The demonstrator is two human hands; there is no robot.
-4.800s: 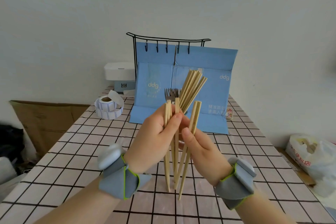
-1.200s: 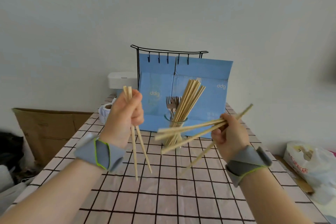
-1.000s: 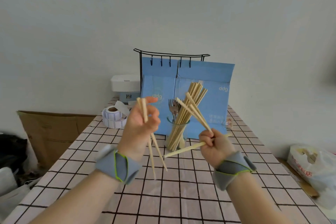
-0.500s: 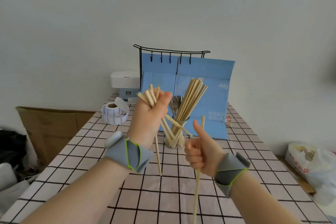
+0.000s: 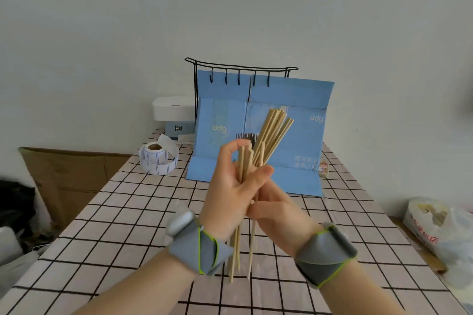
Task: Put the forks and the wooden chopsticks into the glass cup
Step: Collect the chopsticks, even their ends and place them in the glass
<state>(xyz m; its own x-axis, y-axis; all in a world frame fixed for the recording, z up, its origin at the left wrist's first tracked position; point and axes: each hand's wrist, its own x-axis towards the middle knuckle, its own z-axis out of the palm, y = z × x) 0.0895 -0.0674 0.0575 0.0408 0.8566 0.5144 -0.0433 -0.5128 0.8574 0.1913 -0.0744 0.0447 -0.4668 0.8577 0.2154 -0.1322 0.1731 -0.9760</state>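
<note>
Fingers of the left hand point(image 5: 230, 194) were curled round a bundle of pale wooden chopsticks point(image 5: 244, 169) held nearly upright, thumb pressed across the front; the right hand point(image 5: 277, 212) was closed on the same bundle just below and to the right, the two hands touching. The sticks' lower ends hung blurred above the desk point(image 5: 128, 212), which wore a pinkish cloth ruled in a black grid. Half a second earlier the hands had been apart, the left gripping several sticks and the right a single one; now all sat in one bundle.

Behind the hands, farther along the desk, a second sheaf of square-cut wooden chopsticks point(image 5: 275, 133) leaned to the right, with the dark tines of metal forks point(image 5: 247, 135) just showing to its left. The glass cup itself was hidden behind the hands.

A flattened light-blue cardboard box point(image 5: 302, 140) stood at the far end, printed "ddg" on its left and right panels; small pale characters lower right were too blurred to read. A black wire rack with hooks point(image 5: 240, 69) rose behind it. To the left sat a roll of white labels edged in blue point(image 5: 157, 161) and a white-topped plastic device point(image 5: 174, 112) bearing a small dark sticker, unreadable. Grey fabric wristbands with lime-green piping point(image 5: 202, 245) wrapped both wrists. A white plastic bag with red lettering point(image 5: 440, 230) lay at the far right.
</note>
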